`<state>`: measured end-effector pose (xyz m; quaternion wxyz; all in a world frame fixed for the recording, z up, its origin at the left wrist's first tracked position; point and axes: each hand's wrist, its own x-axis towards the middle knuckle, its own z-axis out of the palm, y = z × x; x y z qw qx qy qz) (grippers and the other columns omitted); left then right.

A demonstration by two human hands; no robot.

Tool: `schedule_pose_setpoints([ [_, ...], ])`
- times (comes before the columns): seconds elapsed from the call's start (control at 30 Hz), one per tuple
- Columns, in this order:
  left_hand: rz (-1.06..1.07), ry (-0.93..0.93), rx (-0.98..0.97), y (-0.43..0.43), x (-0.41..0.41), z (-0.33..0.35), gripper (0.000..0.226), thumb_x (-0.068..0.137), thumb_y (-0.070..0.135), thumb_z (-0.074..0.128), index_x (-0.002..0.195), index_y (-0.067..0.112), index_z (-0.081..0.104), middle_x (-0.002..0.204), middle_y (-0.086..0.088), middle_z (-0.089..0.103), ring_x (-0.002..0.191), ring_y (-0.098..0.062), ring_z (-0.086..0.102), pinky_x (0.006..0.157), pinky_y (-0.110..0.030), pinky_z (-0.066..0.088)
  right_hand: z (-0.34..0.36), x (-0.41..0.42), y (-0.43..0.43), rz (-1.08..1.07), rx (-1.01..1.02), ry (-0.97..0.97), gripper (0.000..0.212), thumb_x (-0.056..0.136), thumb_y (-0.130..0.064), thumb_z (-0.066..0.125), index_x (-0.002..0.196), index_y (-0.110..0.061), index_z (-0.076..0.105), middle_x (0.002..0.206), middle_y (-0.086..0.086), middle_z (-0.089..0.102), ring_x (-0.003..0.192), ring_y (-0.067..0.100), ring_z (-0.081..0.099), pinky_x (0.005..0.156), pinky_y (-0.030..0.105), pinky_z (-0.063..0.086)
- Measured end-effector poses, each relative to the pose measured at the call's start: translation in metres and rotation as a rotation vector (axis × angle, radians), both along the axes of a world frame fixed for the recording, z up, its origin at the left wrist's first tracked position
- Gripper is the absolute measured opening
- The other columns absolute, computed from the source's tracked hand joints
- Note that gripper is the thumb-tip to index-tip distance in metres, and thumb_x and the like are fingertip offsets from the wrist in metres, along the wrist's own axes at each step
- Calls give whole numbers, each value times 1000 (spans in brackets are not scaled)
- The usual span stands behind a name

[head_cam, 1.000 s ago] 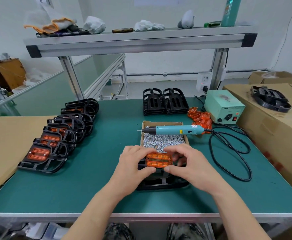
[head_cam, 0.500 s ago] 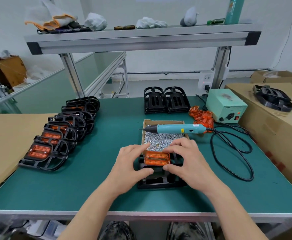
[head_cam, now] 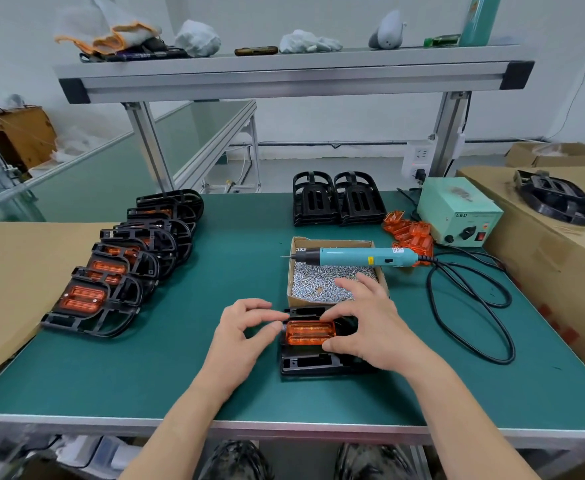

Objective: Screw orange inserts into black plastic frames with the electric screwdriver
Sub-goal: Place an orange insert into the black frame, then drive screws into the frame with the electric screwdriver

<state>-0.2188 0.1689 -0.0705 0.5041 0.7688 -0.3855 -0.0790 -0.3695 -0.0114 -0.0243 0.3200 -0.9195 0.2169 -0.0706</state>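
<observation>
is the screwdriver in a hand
No, the screwdriver lies across the screw box while the left hand and right hand hold the insert.

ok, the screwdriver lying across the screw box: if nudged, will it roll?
Probably: the electric screwdriver has a round body and lies across the cardboard box rims. Its looped black cable looks fairly stiff, so it would likely drag or tug on a lift.
</observation>
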Motion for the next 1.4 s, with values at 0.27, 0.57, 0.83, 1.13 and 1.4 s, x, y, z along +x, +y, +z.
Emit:
schedule_pose_setpoints([
  [0.27,-50,-88,145,-3,-4,6,25,83,24,78,83,48,75,115,19,56,120,5,36,95,-2,22,8,2,-1,40,-21,91,38,81,-50,78,117,-41,70,164,-10,24,153,10,-4,125,46,4],
  [0.57,-61,-135,205,-5,-11,12,20,83,24,77,89,43,74,120,11,52,121,-7,36,107,-27,27,-8,9,7,-62,-24,-114,12,87,-35,75,95,-28,70,135,-7,54,139,10,30,111,24,22],
  [0.83,-274,-665,153,-20,-38,21,32,96,46,50,106,29,76,113,16,67,117,-10,53,102,-35,37,13,51,-22,-670,1617,-729,44,102,-4,53,142,6,38,127,35,50,129,42,52,111,45,44],
  [1.13,-303,-746,274,-30,-35,28,42,100,45,42,82,29,77,84,16,61,91,-12,49,87,-36,38,14,93,-41,-861,1780,-769,52,96,-25,69,139,-5,46,132,20,61,121,33,61,101,43,48],
  [1.4,-10,-642,444,-75,9,54,20,97,31,53,104,30,72,99,7,66,97,-21,52,83,-36,38,33,96,-43,-872,1577,-1001,44,95,-37,68,128,-11,55,112,10,66,85,18,66,61,26,54],
])
